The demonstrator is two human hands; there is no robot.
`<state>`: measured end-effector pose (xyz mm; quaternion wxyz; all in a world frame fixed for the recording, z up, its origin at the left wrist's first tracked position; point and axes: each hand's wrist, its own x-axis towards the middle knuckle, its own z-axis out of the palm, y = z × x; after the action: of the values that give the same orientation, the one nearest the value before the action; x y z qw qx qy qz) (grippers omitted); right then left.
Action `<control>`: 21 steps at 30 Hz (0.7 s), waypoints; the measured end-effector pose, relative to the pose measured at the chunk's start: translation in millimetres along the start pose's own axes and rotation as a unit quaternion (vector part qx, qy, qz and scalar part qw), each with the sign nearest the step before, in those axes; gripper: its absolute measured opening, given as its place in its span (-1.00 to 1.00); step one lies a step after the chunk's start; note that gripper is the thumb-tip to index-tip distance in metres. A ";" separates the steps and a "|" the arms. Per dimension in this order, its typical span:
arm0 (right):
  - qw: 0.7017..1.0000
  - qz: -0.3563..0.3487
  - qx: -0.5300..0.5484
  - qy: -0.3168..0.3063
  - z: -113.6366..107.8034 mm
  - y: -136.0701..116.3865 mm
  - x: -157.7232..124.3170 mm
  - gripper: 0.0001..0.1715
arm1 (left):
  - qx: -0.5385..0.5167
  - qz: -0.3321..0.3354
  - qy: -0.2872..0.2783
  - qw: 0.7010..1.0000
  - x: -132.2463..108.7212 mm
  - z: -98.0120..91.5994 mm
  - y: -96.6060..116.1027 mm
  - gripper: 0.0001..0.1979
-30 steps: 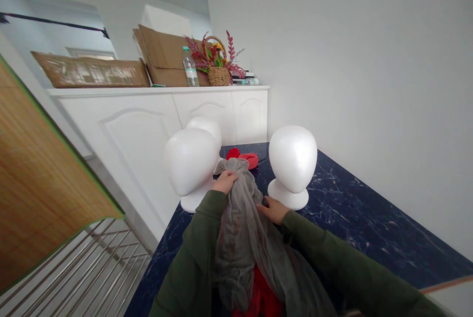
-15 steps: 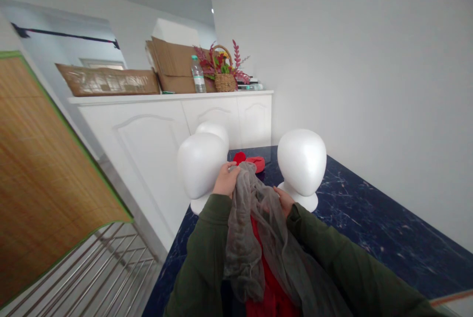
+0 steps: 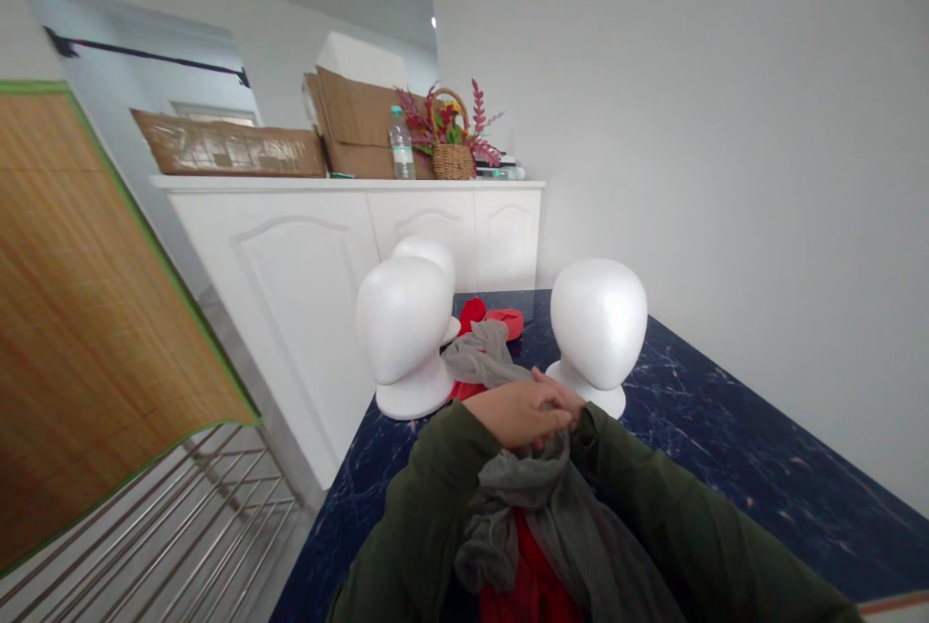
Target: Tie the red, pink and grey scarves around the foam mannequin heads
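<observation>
A crumpled, sheer grey fabric [image 3: 526, 476] is touched by the overlapping left hand [image 3: 519, 413] and right hand [image 3: 567, 400]; how tightly either is closed cannot be told. The fabric is spread along the dark-blue marbled table [image 3: 726, 410], with bright red cloth [image 3: 533, 573] exposed between its nearer folds.

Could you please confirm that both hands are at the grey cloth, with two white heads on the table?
Not two: the head view shows three white heads on the table, while the left hand and right hand are at the grey cloth.
</observation>
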<state>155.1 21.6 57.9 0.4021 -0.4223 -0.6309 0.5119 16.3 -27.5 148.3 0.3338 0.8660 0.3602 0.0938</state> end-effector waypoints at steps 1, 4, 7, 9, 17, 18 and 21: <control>0.999 0.022 0.025 -0.033 1.7 -1.0 -4.9 -0.50 | -0.006 -0.012 0.009 1.000 -0.4 -3.7 -4.4 -0.70; 0.979 0.089 0.143 -0.113 3.3 -9.3 -19.8 -0.68 | 0.026 -0.005 0.143 0.989 5.7 -17.9 -27.0 -0.76; 0.942 0.123 0.265 -0.168 -6.2 -30.4 -35.8 -0.78 | 0.007 0.035 0.256 0.966 18.4 -26.7 -52.1 -0.74; 0.926 0.119 0.291 -0.206 -17.5 -51.3 -45.9 -0.77 | -0.047 0.070 0.214 0.973 26.7 -25.0 -62.5 -0.67; 0.938 0.021 0.223 -0.264 -72.7 -150.8 -76.6 -0.60 | -0.025 0.059 0.025 0.998 36.3 -7.0 -57.1 -0.79; 0.945 0.008 0.203 -0.256 -80.0 -162.4 -81.5 -0.61 | -0.052 0.062 0.029 0.996 33.3 -9.8 -55.5 -0.82; 0.983 -0.014 0.100 -0.154 -104.2 -192.9 -95.7 -0.74 | -0.256 0.110 0.037 0.960 17.5 -21.1 -53.1 -0.77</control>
<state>260.2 -60.0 256.7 0.3475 -0.2868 -0.6369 0.6256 -9.4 22.7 128.7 0.5185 0.7817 0.2389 0.2511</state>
